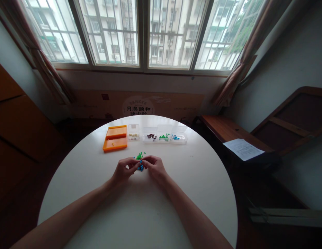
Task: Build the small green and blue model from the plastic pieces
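Note:
My left hand and my right hand meet over the middle of the white round table. Both are closed, thumb and finger pinching a small blue piece between them; its exact kind is too small to make out. Right under the fingertips lies a little heap of blue and dark pieces. Just beyond the hands sits a loose pile of small green pieces. The fingers partly cover both piles.
An orange tray with a few yellowish bits stands at the table's far left. Beside it is a small clear box of pale pieces. A clear compartment box holds dark, green and blue pieces. Right of the table, a paper lies on a wooden bench.

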A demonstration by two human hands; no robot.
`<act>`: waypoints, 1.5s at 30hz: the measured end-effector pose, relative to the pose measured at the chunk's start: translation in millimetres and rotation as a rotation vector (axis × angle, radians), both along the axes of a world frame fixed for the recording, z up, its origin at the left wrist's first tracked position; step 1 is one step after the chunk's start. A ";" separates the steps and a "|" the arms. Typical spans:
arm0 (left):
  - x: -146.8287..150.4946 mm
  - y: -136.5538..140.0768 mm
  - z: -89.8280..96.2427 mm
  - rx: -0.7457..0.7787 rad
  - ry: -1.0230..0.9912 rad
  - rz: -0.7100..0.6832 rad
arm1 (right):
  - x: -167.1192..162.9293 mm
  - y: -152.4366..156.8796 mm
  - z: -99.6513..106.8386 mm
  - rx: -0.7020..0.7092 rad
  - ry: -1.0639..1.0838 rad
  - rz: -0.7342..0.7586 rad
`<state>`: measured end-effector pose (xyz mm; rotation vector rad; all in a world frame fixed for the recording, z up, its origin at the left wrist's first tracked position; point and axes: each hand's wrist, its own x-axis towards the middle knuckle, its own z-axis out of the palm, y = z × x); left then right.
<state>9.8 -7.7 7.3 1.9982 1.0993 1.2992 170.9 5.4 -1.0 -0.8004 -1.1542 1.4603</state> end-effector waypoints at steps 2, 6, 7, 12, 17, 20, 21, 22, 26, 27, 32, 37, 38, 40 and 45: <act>0.1 -0.2 0.2 -0.005 0.003 0.000 | 0.2 0.0 -0.1 0.003 0.001 0.001; 0.0 -0.3 -0.1 -0.002 0.004 0.005 | 0.6 -0.2 0.3 0.005 -0.007 -0.003; -0.1 -0.2 -0.3 0.000 0.004 0.005 | 0.6 -0.3 0.6 0.006 -0.010 -0.003; -0.3 -0.1 -0.3 -0.004 0.007 0.001 | 0.1 -0.6 2.3 0.003 -0.004 0.004; 0.0 -0.4 1.1 -0.008 0.014 0.006 | -0.4 -0.1 1.6 -0.006 0.010 0.004; -0.2 -0.3 0.5 -0.005 0.012 0.002 | -0.4 -0.1 0.9 -0.005 0.009 -0.004; -0.2 -0.2 0.2 -0.003 0.013 -0.001 | -0.4 -0.2 0.9 -0.005 0.006 -0.004; -0.3 -0.1 0.0 -0.004 0.015 0.000 | -0.6 -0.3 1.1 -0.005 0.004 -0.006; -0.4 -0.1 -0.2 -0.005 0.014 -0.008 | -1.2 -0.9 2.8 -0.004 0.004 -0.011; -0.4 -0.1 0.0 -0.006 0.015 -0.009 | -1.2 -1.0 3.1 -0.003 0.004 -0.012; 0.8 -0.4 1.3 0.003 0.008 -0.003 | -0.7 -0.4 2.2 0.006 -0.005 -0.003; 0.7 -0.5 2.1 0.008 0.010 -0.005 | -0.6 -0.6 1.8 0.008 0.003 -0.003; 0.5 -0.5 2.0 0.006 0.012 -0.007 | -0.6 -0.8 2.0 0.005 0.005 -0.003; 0.0 -0.6 1.6 -0.002 0.014 -0.010 | -0.6 -1.1 2.4 0.001 0.008 -0.002; -0.1 -0.8 1.0 -0.004 0.008 -0.008 | -0.4 -0.7 2.0 0.001 0.003 0.001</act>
